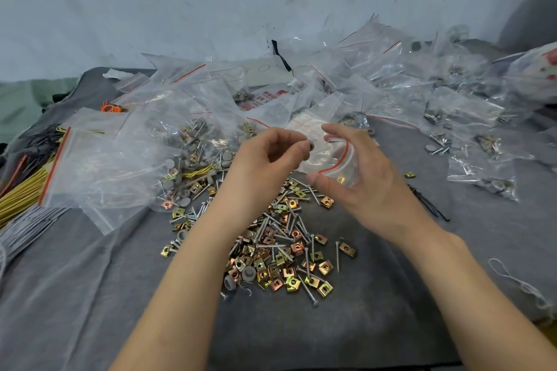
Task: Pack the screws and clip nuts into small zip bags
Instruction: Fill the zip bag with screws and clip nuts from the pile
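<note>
- Surface (391,295), 6 o'clock: a loose pile of screws (337,256) and clip nuts (347,249) lies on grey cloth, unpacked. The stock left is substantial.
- Centre: the right hand (361,187) holds a small zip bag (319,156) off the surface, thumb below and fingers (340,132) curled over its red-lined mouth. One clip nut shows inside it, so the bag is judged barely started.
- Centre, just at 9 o'clock of the bag: the left hand (265,159) has its fingers (297,147) curled, pinching a small grey piece (310,146) at the bag's mouth. Its kind cannot be told.
- 9 o'clock: a large clear bag (105,172) lies flat, with more mixed hardware spilling from under it toward the centre.
- 12 to 3 o'clock, far: a heap of small bags (467,117), many with parts inside. Whether each is sealed cannot be told.
- Assessment: packing appears well under way but far from complete. The current bag is being filled and is not yet closed.
</note>
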`<action>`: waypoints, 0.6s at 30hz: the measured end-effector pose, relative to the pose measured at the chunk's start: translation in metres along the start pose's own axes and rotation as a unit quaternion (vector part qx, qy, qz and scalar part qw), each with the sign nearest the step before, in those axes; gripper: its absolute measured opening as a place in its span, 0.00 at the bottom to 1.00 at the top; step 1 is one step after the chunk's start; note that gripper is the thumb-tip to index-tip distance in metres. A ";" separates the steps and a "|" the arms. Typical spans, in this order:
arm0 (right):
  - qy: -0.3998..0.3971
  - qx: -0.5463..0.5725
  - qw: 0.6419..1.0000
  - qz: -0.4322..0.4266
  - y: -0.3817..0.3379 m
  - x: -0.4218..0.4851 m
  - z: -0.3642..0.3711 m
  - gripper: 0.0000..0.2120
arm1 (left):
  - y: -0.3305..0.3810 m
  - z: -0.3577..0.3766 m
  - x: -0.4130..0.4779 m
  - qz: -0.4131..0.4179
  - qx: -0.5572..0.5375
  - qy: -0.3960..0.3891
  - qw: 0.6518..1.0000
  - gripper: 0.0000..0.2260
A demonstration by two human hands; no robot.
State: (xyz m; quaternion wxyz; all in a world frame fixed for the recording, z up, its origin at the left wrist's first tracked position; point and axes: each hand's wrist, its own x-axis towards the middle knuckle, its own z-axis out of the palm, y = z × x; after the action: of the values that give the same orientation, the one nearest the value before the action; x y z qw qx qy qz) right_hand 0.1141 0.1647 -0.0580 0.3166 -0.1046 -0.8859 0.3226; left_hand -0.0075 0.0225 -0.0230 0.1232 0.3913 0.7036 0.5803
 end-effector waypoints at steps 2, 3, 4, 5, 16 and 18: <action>0.001 0.001 1.000 -0.001 -0.001 0.000 0.000 0.32 | 0.001 0.001 0.000 -0.007 0.007 -0.023 1.000 0.05; 0.001 0.001 1.000 -0.001 -0.001 0.000 0.000 0.32 | 0.001 0.002 0.001 -0.011 0.012 -0.033 0.999 0.05; -0.001 0.000 1.000 -0.002 -0.002 -0.001 -0.001 0.32 | 0.001 0.003 0.001 -0.012 0.021 -0.043 0.999 0.05; -0.004 -0.002 1.000 -0.003 -0.003 -0.001 -0.001 0.32 | 0.001 0.003 0.001 -0.008 0.036 -0.053 0.998 0.05; 0.003 0.002 1.000 -0.004 -0.001 -0.002 -0.003 0.31 | 0.008 0.005 0.003 0.044 0.034 -0.011 0.998 0.07; 0.008 0.009 1.000 -0.003 0.001 -0.002 -0.003 0.31 | 0.007 0.001 0.003 0.041 0.032 0.020 0.998 0.07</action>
State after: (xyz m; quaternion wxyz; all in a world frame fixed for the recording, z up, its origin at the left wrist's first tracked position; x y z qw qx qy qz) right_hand 0.1177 0.1662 -0.0582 0.3258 -0.1014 -0.8807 0.3285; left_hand -0.0065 0.0253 -0.0161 0.0728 0.4122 0.7077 0.5692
